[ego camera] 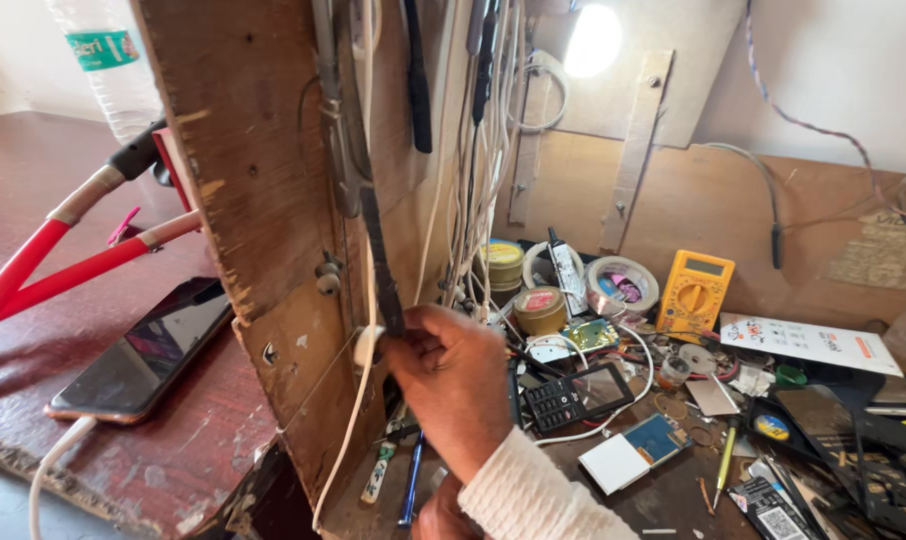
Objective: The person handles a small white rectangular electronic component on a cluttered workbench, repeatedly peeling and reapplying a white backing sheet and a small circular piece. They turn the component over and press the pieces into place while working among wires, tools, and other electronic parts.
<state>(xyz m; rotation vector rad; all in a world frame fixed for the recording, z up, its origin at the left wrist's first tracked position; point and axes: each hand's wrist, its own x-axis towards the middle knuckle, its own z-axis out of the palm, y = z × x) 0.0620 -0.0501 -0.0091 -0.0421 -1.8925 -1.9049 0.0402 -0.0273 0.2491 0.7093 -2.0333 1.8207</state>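
Observation:
My right hand [455, 382] reaches in from the lower right in a white knitted sleeve. Its fingertips are pinched on the lower end of a flat black cable [376, 250] that hangs down an upright wooden panel [253, 170]. Just left of the fingers a white plug [367, 346] sits on the panel's edge, and its white cord drops toward the floor. Only a small part of my left hand [439, 520] shows at the bottom edge, under the right forearm. Whether it holds anything is hidden.
A smartphone [143, 352] with a white cord lies on the maroon table left of the panel, beside red tubes [48, 268] and a plastic bottle [108, 60]. The cluttered bench on the right holds a yellow multimeter [695, 291], tape rolls [621, 282], a keypad phone [577, 396], tools and hanging cables. A lamp [593, 40] shines above.

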